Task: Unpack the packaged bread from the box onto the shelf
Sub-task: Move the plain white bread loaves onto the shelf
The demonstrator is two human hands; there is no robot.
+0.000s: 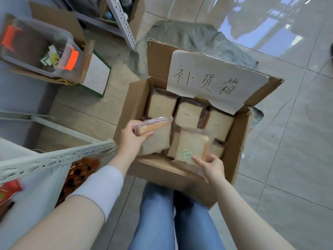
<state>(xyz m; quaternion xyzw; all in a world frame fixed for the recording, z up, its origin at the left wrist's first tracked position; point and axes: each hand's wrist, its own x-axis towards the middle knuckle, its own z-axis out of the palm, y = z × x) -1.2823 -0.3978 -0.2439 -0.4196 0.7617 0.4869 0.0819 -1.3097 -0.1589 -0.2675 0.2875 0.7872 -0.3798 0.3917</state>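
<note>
Packaged bread (161, 107) fills the open cardboard box (237, 141) at frame centre. Left hand (130, 139) grip closed on one edge-on packet (153, 125); right hand (211, 167) grip pinches a flat packet (191, 147).

Shop stockroom/backroom: slotted metal shelving (54, 157) with snack packs (9, 190), cardboard box (239, 141) of packaged bread (161, 105), tiled floor (297, 141).
</note>
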